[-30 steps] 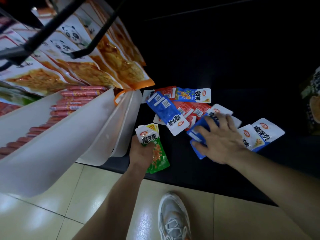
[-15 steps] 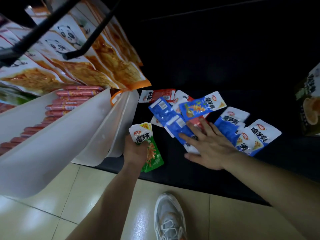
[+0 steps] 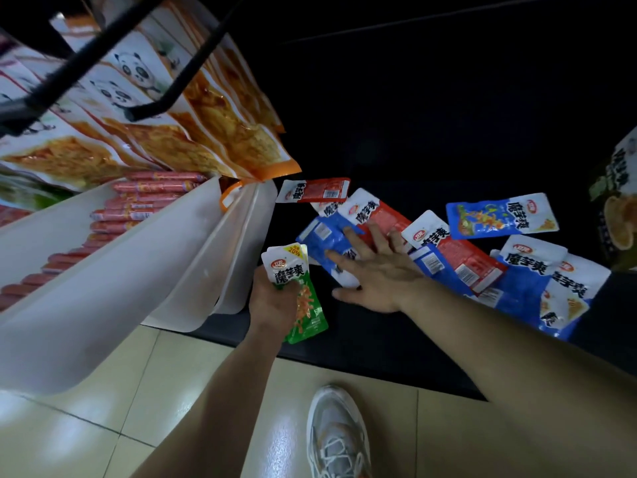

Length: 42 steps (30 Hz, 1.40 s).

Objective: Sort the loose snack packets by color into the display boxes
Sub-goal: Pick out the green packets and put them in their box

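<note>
Right now your left hand [image 3: 272, 298] is curled round a small stack of green packets [image 3: 308, 312]. Their white tops poke above your fist and the green ends hang below it, over the front edge of the dark shelf [image 3: 379, 336]. Your right hand [image 3: 382, 277] lies flat just beside it, gripping nothing, with straight, spread fingers [image 3: 355, 243] pressing on the loose pile. The index and middle fingers rest on a blue packet [image 3: 320, 236] lying back side up, and the outer fingers reach a red packet [image 3: 382, 215] that overlaps it. Past your fingertips another red packet [image 3: 317, 194] lies alone near the back. To the right of your wrist a third red packet [image 3: 462, 260] sits among overlapping blue packets [image 3: 524, 291], and one face-up blue packet [image 3: 499, 217] lies apart behind them. A dark green bag [image 3: 620, 215] stands at the far right edge. Left of your hands, tilted white bins [image 3: 103, 288] jut out over the tiled floor [image 3: 86, 426], and the nearest one holds rows of red sausages [image 3: 138, 208]. Orange panda bags [image 3: 206, 132] hang above the bins behind a black rack bar [image 3: 103, 53]. Your grey shoe [image 3: 337, 439] stands on the tiles below the shelf.
</note>
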Available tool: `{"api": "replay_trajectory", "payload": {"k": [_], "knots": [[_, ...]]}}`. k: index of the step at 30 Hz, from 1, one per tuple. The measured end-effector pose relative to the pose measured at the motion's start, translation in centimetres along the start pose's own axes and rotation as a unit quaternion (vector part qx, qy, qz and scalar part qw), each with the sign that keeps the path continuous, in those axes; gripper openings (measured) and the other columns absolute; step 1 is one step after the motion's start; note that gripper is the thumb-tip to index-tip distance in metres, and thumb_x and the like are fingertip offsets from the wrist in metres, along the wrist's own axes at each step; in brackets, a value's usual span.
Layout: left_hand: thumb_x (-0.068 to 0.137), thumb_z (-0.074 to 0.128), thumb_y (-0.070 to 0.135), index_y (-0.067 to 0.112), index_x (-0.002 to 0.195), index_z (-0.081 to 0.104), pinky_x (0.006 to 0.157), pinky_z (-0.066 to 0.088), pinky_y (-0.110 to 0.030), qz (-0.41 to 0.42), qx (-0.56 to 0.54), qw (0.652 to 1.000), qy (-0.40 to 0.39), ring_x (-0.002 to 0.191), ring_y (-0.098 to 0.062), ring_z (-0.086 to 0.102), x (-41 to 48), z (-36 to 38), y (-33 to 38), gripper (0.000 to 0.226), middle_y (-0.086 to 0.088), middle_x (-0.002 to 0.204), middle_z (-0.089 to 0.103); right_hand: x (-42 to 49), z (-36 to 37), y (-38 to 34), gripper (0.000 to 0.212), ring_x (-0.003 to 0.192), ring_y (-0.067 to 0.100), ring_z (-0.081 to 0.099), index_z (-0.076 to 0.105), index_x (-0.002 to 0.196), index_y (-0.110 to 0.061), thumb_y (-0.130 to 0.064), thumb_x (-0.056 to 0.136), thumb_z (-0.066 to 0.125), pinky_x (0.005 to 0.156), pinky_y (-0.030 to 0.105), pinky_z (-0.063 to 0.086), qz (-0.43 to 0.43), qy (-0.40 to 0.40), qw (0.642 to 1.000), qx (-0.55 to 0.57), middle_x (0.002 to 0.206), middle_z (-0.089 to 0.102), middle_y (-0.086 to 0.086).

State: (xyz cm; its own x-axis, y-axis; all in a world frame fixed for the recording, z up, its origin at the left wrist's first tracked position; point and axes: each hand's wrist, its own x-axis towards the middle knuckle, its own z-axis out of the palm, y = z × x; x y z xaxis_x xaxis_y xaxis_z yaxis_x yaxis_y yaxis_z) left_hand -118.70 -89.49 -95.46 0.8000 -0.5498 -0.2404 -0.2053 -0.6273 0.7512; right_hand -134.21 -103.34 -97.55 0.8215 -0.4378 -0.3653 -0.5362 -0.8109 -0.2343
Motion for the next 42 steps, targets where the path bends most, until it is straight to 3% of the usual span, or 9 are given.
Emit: {"api": "replay_trajectory", "payload": {"k": [4, 9, 14, 17, 20, 28, 32, 39, 42], "knots": [[0.085, 0.068, 0.001, 0.017, 0.104, 0.064, 0.079, 0.054, -0.036, 0.002, -0.004, 1.0, -0.014, 0.093, -0.021, 0.068, -0.5, -0.3, 0.8, 0.026, -0.002, 0.097, 0.071, -5.4, 1.1, 1.0, 0.084, 0.148, 0.043, -0.022, -0.015, 0.15, -0.054, -0.088, 0.082, 0.022, 0.118, 0.064, -0.007, -0.009, -0.003, 0.998, -0.055, 0.165, -0.022, 0.007], [0.087, 0.066, -0.005, 0.012, 0.111, 0.054, 0.088, 0.048, -0.034, 0.034, -0.012, 0.998, -0.058, 0.1, -0.019, 0.06, -2.4, -2.0, 5.2, 0.032, -0.005, 0.107, 0.065, -11.9, -1.4, 1.9, 0.074, 0.152, 0.039, -0.013, 0.004, 0.154, -0.05, -0.08, 0.09, 0.025, 0.121, 0.057, -0.005, -0.003, -0.01, 0.999, -0.037, 0.167, -0.007, 0.009], [0.088, 0.07, 0.003, 0.018, 0.109, 0.062, 0.068, 0.047, -0.026, 0.058, -0.004, 0.987, -0.146, 0.087, -0.012, 0.064, -5.7, -5.5, 12.4, 0.027, 0.003, 0.095, 0.069, -19.5, -6.5, 3.9, 0.063, 0.151, 0.028, 0.007, 0.02, 0.155, -0.044, -0.066, 0.098, 0.032, 0.122, 0.046, 0.012, 0.031, -0.035, 0.999, -0.013, 0.165, 0.01, 0.0], [0.086, 0.073, 0.005, 0.023, 0.106, 0.06, 0.068, 0.048, -0.026, 0.077, 0.003, 0.976, -0.204, 0.086, -0.01, 0.065, -9.0, -5.7, 17.9, 0.03, 0.004, 0.097, 0.069, -25.0, -10.0, 6.8, 0.062, 0.141, 0.028, 0.029, 0.02, 0.156, -0.041, -0.062, 0.099, 0.034, 0.114, 0.041, 0.03, 0.061, -0.034, 0.996, -0.05, 0.159, 0.019, 0.0], [0.084, 0.077, 0.008, 0.027, 0.096, 0.063, 0.079, 0.054, -0.033, 0.098, 0.017, 0.961, -0.259, 0.09, -0.016, 0.069, -12.9, -4.3, 23.4, 0.027, 0.002, 0.099, 0.073, -30.5, -12.7, 10.3, 0.062, 0.133, 0.027, 0.041, 0.021, 0.156, -0.039, -0.061, 0.1, 0.034, 0.107, 0.038, 0.04, 0.106, -0.042, 0.991, -0.068, 0.157, 0.023, 0.002], [0.081, 0.079, 0.008, 0.018, 0.11, 0.071, 0.089, 0.058, -0.041, 0.133, 0.044, 0.924, -0.356, 0.092, -0.019, 0.074, -21.4, 7.5, 30.5, 0.031, 0.001, 0.1, 0.077, -41.9, -14.9, 18.0, 0.068, 0.15, 0.024, 0.025, 0.017, 0.159, -0.028, -0.06, 0.101, 0.035, 0.117, 0.036, 0.032, 0.207, -0.071, 0.975, -0.044, 0.167, 0.01, 0.005], [0.08, 0.076, 0.008, 0.015, 0.107, 0.069, 0.09, 0.058, -0.048, 0.083, 0.009, 0.939, -0.334, 0.091, -0.026, 0.073, -22.9, 15.3, 30.4, 0.029, -0.006, 0.1, 0.076, -44.2, -13.4, 20.6, 0.066, 0.145, 0.024, 0.034, 0.023, 0.158, -0.028, -0.059, 0.101, 0.037, 0.107, 0.033, 0.036, 0.23, -0.072, 0.97, -0.017, 0.165, 0.017, 0.004], [0.089, 0.069, 0.013, 0.018, 0.109, 0.052, 0.081, 0.059, -0.042, 0.055, -0.07, 0.938, -0.336, 0.091, -0.025, 0.067, -26.6, 28.8, 33.2, 0.027, -0.009, 0.106, 0.068, -47.6, -8.6, 26.4, 0.06, 0.131, 0.029, 0.048, 0.033, 0.152, -0.024, -0.055, 0.101, 0.038, 0.104, 0.041, 0.044, 0.23, -0.127, 0.965, -0.019, 0.151, 0.035, 0.008], [0.081, 0.075, 0.025, 0.014, 0.126, 0.049, 0.096, 0.054, -0.046, 0.079, -0.073, 0.932, -0.347, 0.11, -0.027, 0.063, -28.7, 34.3, 35.4, 0.053, -0.008, 0.128, 0.062, -49.3, -6.7, 29.2, 0.06, 0.129, 0.03, 0.049, 0.03, 0.154, -0.025, -0.055, 0.102, 0.039, 0.102, 0.04, 0.044, 0.263, -0.14, 0.955, 0.001, 0.155, 0.03, 0.007]]}}
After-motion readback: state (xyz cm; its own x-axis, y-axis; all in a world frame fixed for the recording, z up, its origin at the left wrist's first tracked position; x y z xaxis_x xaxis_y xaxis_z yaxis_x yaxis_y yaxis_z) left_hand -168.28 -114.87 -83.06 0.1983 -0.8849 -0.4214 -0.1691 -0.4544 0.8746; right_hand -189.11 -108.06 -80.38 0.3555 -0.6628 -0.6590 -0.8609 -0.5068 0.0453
